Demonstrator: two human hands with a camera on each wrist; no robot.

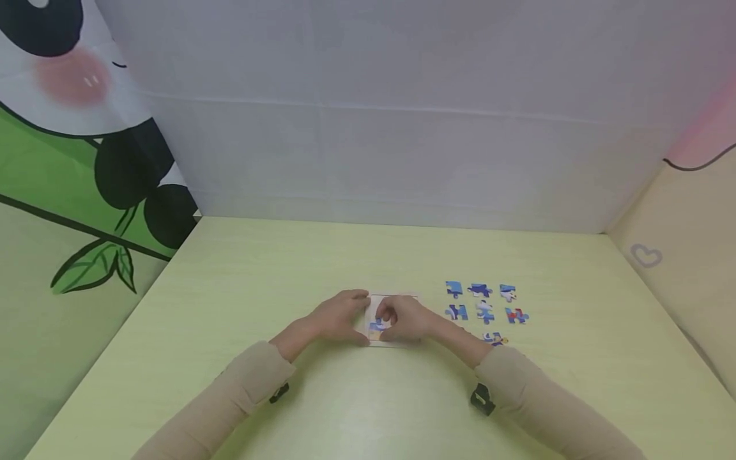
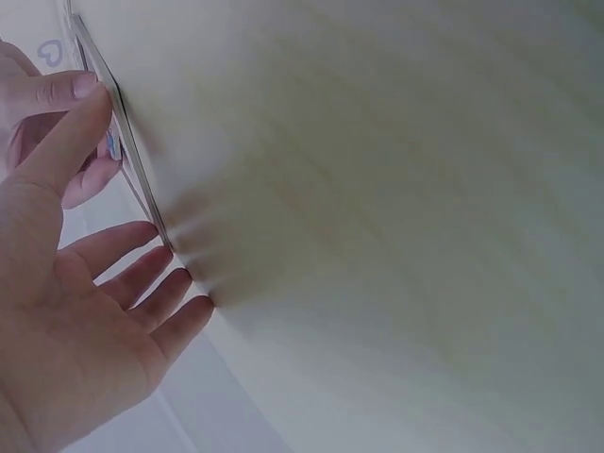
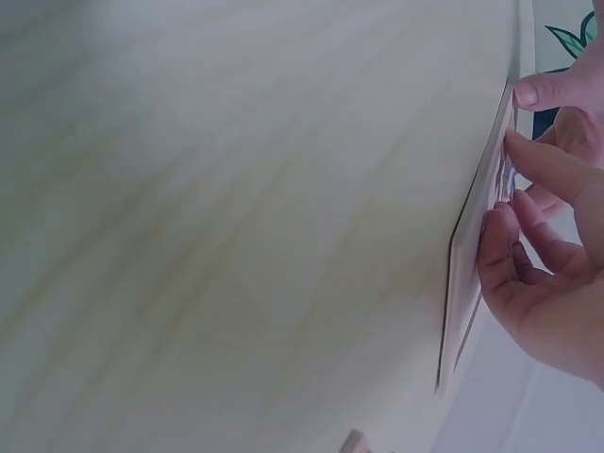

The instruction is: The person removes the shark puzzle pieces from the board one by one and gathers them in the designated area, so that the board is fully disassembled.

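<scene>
A thin white puzzle board [image 1: 374,306] lies flat on the table between both hands. My left hand [image 1: 339,317] spans its left side, thumb at the near corner and fairly straight fingers at the far edge. Blue and yellow puzzle pieces [image 1: 376,328] show in the board's left part. Over them, my right hand [image 1: 408,318] has its thumb and index finger bent together, pinching a puzzle piece [image 3: 511,179] at the board's surface. The fingers hide most of that piece. In the left wrist view, the left thumb touches the edge of the board.
Several loose puzzle pieces [image 1: 485,312], mostly blue, lie spread in rows right of the board, near the right forearm. The pale yellow table [image 1: 287,255] meets a grey-white backdrop [image 1: 402,160] behind. Printed cloth panels stand at the left and right.
</scene>
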